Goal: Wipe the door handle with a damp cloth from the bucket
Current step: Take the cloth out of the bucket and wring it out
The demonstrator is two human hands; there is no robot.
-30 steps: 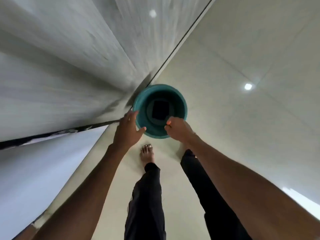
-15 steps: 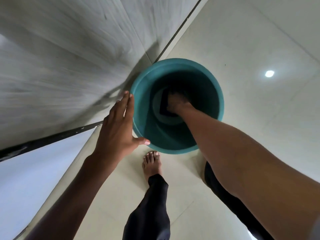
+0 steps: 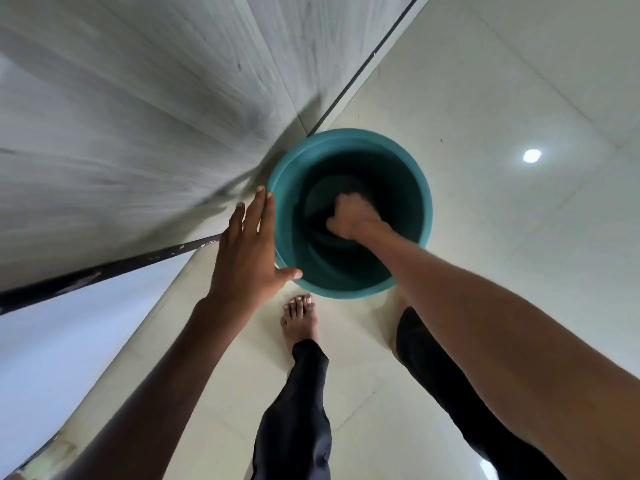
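A teal bucket (image 3: 420, 188) stands on the pale tiled floor, close to the grey wall. My right hand (image 3: 351, 216) is deep inside it, fingers closed on a dark cloth (image 3: 317, 221) that hangs just left of the fist. My left hand (image 3: 247, 251) lies flat and open against the bucket's outer left rim, thumb resting on the near rim. The door handle is not in view.
A grey wood-grain panel (image 3: 138, 116) rises on the left, with a black strip (image 3: 104, 271) at its base. My bare left foot (image 3: 299, 320) and black trouser legs (image 3: 294, 410) stand just in front of the bucket. A ceiling light reflects on the floor tiles (image 3: 531, 155).
My right hand went from the bucket's near rim down to its bottom, then closed into a fist on the dark cloth. My left hand settled flat against the bucket's side.
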